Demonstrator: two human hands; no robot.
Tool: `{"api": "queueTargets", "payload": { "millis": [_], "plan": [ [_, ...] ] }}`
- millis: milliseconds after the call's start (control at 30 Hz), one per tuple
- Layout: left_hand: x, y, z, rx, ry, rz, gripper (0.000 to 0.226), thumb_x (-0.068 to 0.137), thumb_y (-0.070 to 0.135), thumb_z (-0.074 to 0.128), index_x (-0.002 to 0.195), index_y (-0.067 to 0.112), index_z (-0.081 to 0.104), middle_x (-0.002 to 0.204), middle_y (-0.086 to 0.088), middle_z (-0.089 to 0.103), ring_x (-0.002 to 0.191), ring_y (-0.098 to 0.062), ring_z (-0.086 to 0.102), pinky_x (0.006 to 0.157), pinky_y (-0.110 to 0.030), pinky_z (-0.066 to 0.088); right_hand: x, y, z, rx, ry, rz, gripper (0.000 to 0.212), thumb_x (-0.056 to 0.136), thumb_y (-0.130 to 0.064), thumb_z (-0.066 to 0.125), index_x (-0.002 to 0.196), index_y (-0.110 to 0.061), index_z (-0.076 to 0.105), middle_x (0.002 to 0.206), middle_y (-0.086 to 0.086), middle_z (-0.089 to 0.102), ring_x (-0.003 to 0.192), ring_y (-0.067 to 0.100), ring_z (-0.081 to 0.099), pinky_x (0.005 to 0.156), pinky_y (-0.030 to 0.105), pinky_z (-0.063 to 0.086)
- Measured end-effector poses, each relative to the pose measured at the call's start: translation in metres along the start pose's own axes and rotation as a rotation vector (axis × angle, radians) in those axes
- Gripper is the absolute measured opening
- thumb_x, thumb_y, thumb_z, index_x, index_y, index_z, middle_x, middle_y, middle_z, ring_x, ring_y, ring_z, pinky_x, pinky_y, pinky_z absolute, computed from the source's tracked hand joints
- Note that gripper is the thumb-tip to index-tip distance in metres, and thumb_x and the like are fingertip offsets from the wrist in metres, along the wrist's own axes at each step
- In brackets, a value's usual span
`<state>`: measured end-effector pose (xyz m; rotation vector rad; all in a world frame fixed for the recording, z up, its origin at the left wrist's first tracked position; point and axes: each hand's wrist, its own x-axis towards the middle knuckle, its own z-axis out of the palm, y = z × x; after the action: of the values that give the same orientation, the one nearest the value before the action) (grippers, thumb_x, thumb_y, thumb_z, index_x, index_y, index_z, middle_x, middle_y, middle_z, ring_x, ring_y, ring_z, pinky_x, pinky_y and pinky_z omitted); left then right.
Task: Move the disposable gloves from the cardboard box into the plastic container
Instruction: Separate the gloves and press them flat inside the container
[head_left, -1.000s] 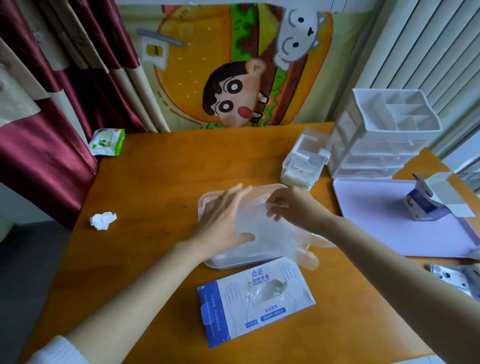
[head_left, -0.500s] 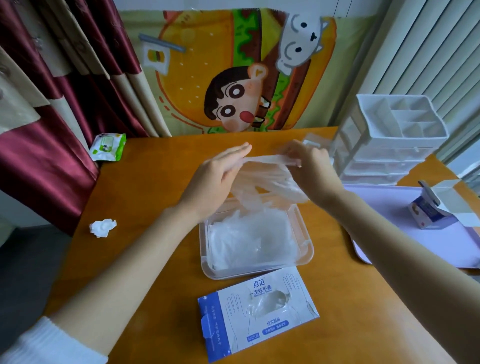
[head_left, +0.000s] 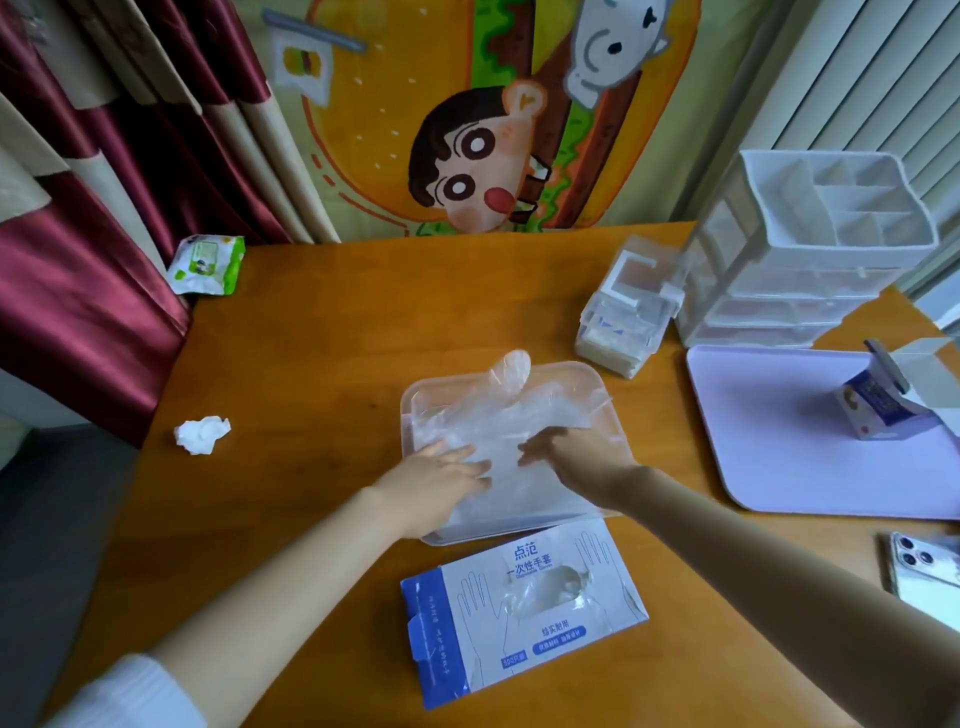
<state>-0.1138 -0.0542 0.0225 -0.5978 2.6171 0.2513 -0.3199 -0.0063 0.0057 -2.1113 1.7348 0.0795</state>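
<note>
On wooden table (head_left: 311, 364): plastic container (head_left: 415, 402), cartoon backdrop (head_left: 467, 130) behind.

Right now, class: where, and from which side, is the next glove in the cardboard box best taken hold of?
Pinch the crumpled clear glove showing in the oval opening of the cardboard box, coming straight down from above. The box lies flat with that opening facing up, so a fingertip grip from above should meet the film directly.

Covered, cropped, unreadable
The left hand (head_left: 436, 483) and right hand (head_left: 576, 457) cover the near gloves (head_left: 493, 421) in the container (head_left: 571, 369). The phone (head_left: 924, 571) runs off the right edge, and the small print on the box (head_left: 519, 608) is unreadable.
</note>
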Motion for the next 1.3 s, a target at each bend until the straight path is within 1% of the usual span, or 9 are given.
{"api": "queueTargets", "payload": {
  "millis": [200, 367, 467, 567, 633, 800, 1033, 1167, 1300],
  "plan": [
    [0.033, 0.005, 0.011, 0.169, -0.228, -0.036, 0.054, 0.095, 0.005, 0.047, 0.145, 0.023, 0.039, 0.15, -0.005, 0.036, 0.137, -0.027, 0.031, 0.113, -0.042, 0.025, 0.024, 0.006, 0.026, 0.063, -0.284, 0.096, 0.045, 0.094, -0.003, 0.048, 0.135, -0.02, 0.05, 0.139, 0.004, 0.051, 0.128, 0.023, 0.046, 0.108, 0.036, 0.035],
    [0.041, 0.0, 0.006, -0.278, -0.419, -0.185, 0.07, 0.088, 0.004, 0.053, 0.149, 0.029, 0.029, 0.148, -0.004, 0.037, 0.125, -0.025, 0.046, 0.097, -0.031, 0.045, 0.024, 0.01, -0.003, 0.366, -0.592, 0.15, 0.068, 0.086, -0.027, 0.069, 0.145, -0.019, 0.035, 0.149, -0.005, 0.035, 0.137, 0.013, 0.031, 0.11, 0.022, 0.019],
    [0.043, -0.005, -0.003, -0.46, -0.327, -0.224, 0.054, 0.092, 0.023, 0.05, 0.144, 0.025, 0.04, 0.141, -0.001, 0.047, 0.119, -0.021, 0.052, 0.091, -0.031, 0.045, 0.023, 0.009, -0.018, 0.687, -0.37, 0.175, 0.05, 0.088, -0.024, 0.066, 0.135, -0.019, 0.05, 0.135, -0.004, 0.052, 0.121, 0.009, 0.048, 0.11, 0.025, 0.033],
    [0.05, -0.003, -0.001, -0.416, -0.021, -0.301, 0.034, 0.099, 0.029, 0.039, 0.127, 0.016, 0.053, 0.129, -0.007, 0.049, 0.114, -0.025, 0.051, 0.09, -0.037, 0.043, 0.027, 0.005, -0.008, 0.57, 0.049, 0.15, 0.026, 0.091, -0.018, 0.062, 0.117, -0.016, 0.063, 0.115, 0.0, 0.066, 0.096, 0.012, 0.062, 0.095, 0.033, 0.049],
    [0.055, 0.003, 0.009, -0.252, 0.02, -0.304, 0.038, 0.1, 0.022, 0.041, 0.136, 0.011, 0.041, 0.135, -0.012, 0.038, 0.124, -0.031, 0.041, 0.096, -0.042, 0.039, 0.031, 0.0, 0.004, 0.272, -0.032, 0.063, 0.038, 0.091, -0.025, 0.061, 0.128, -0.021, 0.054, 0.127, -0.001, 0.057, 0.103, 0.014, 0.06, 0.096, 0.031, 0.047],
    [0.068, 0.007, 0.038, -0.091, -0.29, -0.36, 0.08, 0.093, 0.025, 0.056, 0.153, 0.019, 0.003, 0.157, -0.017, -0.002, 0.138, -0.047, 0.019, 0.104, -0.048, 0.036, 0.044, 0.007, 0.043, -0.286, -0.317, 0.088, 0.089, 0.082, -0.036, 0.07, 0.149, -0.016, 0.014, 0.151, 0.013, 0.019, 0.133, 0.031, 0.035, 0.105, 0.043, 0.035],
    [0.079, 0.006, 0.05, 0.044, -0.346, -0.393, 0.086, 0.096, 0.019, 0.05, 0.151, 0.024, -0.017, 0.157, -0.015, -0.023, 0.14, -0.051, 0.01, 0.098, -0.044, 0.042, 0.051, 0.017, 0.051, -0.439, -0.32, 0.146, 0.092, 0.08, -0.043, 0.07, 0.147, -0.008, 0.018, 0.152, 0.014, 0.014, 0.133, 0.032, 0.032, 0.106, 0.039, 0.034],
    [0.073, 0.004, 0.035, 0.046, -0.355, -0.373, 0.075, 0.095, 0.018, 0.052, 0.153, 0.018, 0.005, 0.158, -0.018, 0.0, 0.137, -0.043, 0.027, 0.101, -0.043, 0.038, 0.045, 0.016, 0.033, -0.227, -0.339, 0.15, 0.088, 0.081, -0.035, 0.071, 0.148, -0.01, 0.02, 0.148, 0.01, 0.027, 0.133, 0.028, 0.034, 0.108, 0.036, 0.032],
    [0.054, 0.007, 0.005, 0.055, -0.146, -0.347, 0.04, 0.098, 0.018, 0.043, 0.137, 0.011, 0.04, 0.139, -0.013, 0.046, 0.127, -0.031, 0.045, 0.103, -0.041, 0.033, 0.02, 0.003, 0.002, 0.004, -0.151, 0.109, 0.051, 0.093, -0.024, 0.058, 0.14, -0.016, 0.041, 0.142, 0.004, 0.044, 0.131, 0.022, 0.038, 0.106, 0.034, 0.032]
  ]
}}
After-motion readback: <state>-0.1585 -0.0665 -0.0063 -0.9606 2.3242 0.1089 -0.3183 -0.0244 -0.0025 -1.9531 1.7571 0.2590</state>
